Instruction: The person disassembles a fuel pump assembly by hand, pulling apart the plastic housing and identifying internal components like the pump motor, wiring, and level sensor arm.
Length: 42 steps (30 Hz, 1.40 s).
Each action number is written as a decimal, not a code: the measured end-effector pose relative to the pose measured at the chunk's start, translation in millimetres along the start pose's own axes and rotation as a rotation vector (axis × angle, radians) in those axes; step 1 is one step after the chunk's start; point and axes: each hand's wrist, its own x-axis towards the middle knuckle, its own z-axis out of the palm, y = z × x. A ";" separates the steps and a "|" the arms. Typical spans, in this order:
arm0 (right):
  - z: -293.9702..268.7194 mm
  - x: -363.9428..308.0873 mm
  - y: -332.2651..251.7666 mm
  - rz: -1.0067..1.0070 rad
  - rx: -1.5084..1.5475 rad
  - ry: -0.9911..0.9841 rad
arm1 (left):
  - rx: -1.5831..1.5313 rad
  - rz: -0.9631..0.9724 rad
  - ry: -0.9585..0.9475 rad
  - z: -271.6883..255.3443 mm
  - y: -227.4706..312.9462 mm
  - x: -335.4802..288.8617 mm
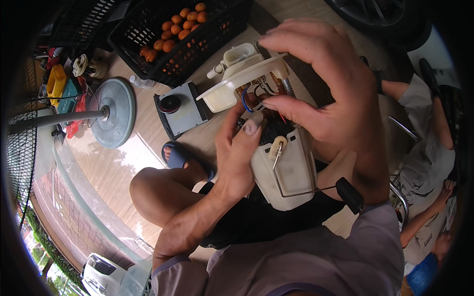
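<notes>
A fuel pump module (282, 170) is held up in front of me, tilted, with its cream plastic housing toward my lap. My left hand (237, 158) grips the upper end of the housing, its thumb pressed by the black part there. My right hand (331, 79) reaches over the cream top flange (219, 96), fingertips at the flange's far edge and thumb tucked beneath among the wires. Blue, white and red wires and a metal spring (289, 88) show between flange and housing. A bent wire arm carries a black float (349, 195) on the right.
A black plastic crate (190, 64) holds several oranges. Beside it on the floor are a grey metal box (183, 114), a clear bottle (141, 82) and a fan's round base (114, 129). Another person (419, 128) sits close at my right. A wheel (380, 17) stands behind.
</notes>
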 end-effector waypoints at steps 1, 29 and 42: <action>-1.4 0.2 5.1 0.004 0.022 -0.005 | 0.014 0.006 0.010 2.0 -0.8 -1.1; -26.1 -4.1 21.8 -0.056 0.142 -0.208 | -0.045 -0.136 -0.030 9.3 7.5 -9.0; -19.4 -9.5 19.4 -0.106 -0.061 -0.178 | -0.027 -0.219 0.011 13.3 11.1 -8.6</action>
